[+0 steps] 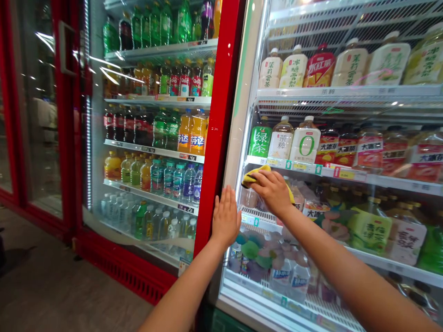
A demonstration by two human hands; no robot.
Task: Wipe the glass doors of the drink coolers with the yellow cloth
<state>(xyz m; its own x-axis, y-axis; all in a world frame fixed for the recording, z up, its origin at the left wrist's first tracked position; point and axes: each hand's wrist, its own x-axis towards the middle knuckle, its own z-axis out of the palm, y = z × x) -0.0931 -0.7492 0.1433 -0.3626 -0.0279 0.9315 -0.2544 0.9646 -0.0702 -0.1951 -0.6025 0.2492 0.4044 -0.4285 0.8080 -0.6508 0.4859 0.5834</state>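
Observation:
My right hand (272,189) grips a yellow cloth (256,175) with a dark edge and presses it against the glass door (332,184) of the right-hand drinks fridge, near its left side. Part of the cloth shows below the fingers. Lower and to the left, my left hand (225,216) lies flat on the pale door frame (232,161), its fingers stretched upward and nothing in it. Behind the glass, close to the cloth, stand a green tea bottle (260,140) and a white-labelled bottle (281,138) on a shelf.
On the left stands a red-framed fridge (221,124) with shelves of soda and water bottles. A door handle (65,48) sticks out farther left. Flower decals (266,251) cover the lower glass on the right. Grey floor (38,276) shows at lower left.

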